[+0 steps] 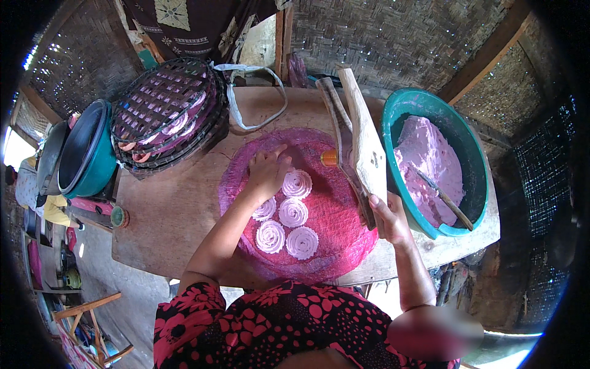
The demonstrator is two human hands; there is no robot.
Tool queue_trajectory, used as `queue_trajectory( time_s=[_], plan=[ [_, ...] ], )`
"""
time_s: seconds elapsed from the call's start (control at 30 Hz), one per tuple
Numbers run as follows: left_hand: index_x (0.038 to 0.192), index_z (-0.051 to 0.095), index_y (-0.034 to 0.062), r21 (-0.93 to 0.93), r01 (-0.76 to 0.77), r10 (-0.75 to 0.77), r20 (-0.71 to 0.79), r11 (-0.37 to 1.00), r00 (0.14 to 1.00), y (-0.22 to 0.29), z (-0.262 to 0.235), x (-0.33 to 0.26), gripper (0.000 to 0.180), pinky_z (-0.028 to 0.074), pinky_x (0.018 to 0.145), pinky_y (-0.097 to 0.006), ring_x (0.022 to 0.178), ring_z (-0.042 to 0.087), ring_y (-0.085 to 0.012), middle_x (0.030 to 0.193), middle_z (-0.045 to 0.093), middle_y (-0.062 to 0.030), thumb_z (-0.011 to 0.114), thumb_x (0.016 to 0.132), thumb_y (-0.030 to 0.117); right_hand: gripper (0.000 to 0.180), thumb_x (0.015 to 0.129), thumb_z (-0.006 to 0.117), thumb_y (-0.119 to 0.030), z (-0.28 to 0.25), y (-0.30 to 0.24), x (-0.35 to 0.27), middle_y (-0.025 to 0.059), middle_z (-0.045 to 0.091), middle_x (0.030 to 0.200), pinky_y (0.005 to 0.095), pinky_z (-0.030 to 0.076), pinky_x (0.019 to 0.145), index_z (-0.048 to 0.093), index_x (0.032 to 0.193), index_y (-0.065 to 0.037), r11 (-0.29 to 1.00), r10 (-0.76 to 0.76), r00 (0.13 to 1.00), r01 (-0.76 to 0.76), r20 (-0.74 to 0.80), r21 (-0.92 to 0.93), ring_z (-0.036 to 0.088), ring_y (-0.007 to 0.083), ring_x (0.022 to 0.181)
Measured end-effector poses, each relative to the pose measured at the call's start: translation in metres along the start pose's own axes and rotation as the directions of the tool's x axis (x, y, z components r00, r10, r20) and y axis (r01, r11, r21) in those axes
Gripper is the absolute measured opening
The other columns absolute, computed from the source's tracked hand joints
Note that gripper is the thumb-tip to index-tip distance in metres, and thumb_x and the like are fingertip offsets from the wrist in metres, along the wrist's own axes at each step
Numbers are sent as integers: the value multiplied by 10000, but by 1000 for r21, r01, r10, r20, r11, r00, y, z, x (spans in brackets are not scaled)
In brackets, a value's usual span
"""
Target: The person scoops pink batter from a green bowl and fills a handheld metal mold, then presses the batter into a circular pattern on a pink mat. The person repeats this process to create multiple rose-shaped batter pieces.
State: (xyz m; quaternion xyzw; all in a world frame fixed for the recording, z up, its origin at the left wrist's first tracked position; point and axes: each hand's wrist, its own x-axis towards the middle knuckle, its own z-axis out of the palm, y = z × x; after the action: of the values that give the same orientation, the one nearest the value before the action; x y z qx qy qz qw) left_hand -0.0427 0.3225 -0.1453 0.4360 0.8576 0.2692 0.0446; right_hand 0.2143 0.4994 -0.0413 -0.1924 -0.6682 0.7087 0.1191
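**Pink dough spirals on a round mat, wooden press at hand**

Item one: five coiled dough spirals (pixel 287 212), pale pink, lying in a loose cluster on a round pink mat (pixel 335 237) near the middle of the tabletop (pixel 172 215). Uppermost spiral sits just beside the left hand.

Left hand (pixel 267 172): palm down on the mat, fingers spread and loose, grip released, holding nothing. Fingertips rest on the mat surface just above the spirals.

Right hand (pixel 387 218): grip clenched around the lower end of a long wooden press (pixel 362 141), a two-armed tool of pale, worn wood. The press runs up and away from the person, over the right edge of the mat. A small orange piece (pixel 329 158) shows at its left side, over the mat.

To the right: teal basin (pixel 476 160) on the tabletop corner, holding a mass of pink dough (pixel 427 160) with a wooden stick (pixel 445 200) lying in it.

To the left: stack of round woven trays (pixel 163 114), dark lattice, with more pink spirals visible between the layers. A white plastic strap (pixel 255 98) trails beside it.

Far left: dark pan set in a teal pot (pixel 89 150), off the tabletop edge.

Surround: woven bamboo walls (pixel 381 37); person's red-and-black floral garment (pixel 276 326) at the lower edge.
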Motion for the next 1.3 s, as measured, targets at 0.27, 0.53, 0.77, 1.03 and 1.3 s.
queue_trajectory(
  time_s=[0.27,0.53,0.77,1.03,1.3],
  plan=[
    [1137,694,61,151,-56,87,-203,987,975,10,-27,-10,360,326,1068,-568,1302,439,-386,1454,477,-123,488,992,318,487,933,643,-437,-5,-9,-21,65,594,727,264,442,502,565,993,39,999,-10,1000,9,-20,-33,562,123,588],
    [956,699,79,81,286,-251,-297,955,921,-13,-54,-128,227,427,938,-521,1133,540,-365,1246,583,-155,734,813,252,511,890,653,-419,-23,-6,-59,108,626,770,272,436,509,587,1008,74,995,-90,995,92,-49,26,569,141,605],
    [805,702,96,135,294,-260,-223,946,939,-2,-26,-179,268,390,930,-530,1139,500,-344,1214,594,-68,800,737,337,582,897,631,-443,-19,8,-71,122,613,786,291,443,531,540,1113,90,991,-102,981,115,-168,74,578,171,632],
    [819,732,113,340,267,-166,-299,902,940,-47,-46,-93,168,382,957,-496,1168,485,-289,1201,610,-13,792,712,227,577,887,644,-411,-18,9,-85,107,595,787,298,462,552,509,1159,79,984,-79,989,97,-121,147,584,175,656],
    [1138,688,150,378,-52,217,-409,924,886,-3,-46,35,443,337,1079,-507,1301,442,-344,1416,503,-69,747,798,427,594,857,680,-458,-25,-6,-96,121,621,788,295,466,542,546,1091,72,989,-122,992,124,-33,83,588,173,627]
  ],
)
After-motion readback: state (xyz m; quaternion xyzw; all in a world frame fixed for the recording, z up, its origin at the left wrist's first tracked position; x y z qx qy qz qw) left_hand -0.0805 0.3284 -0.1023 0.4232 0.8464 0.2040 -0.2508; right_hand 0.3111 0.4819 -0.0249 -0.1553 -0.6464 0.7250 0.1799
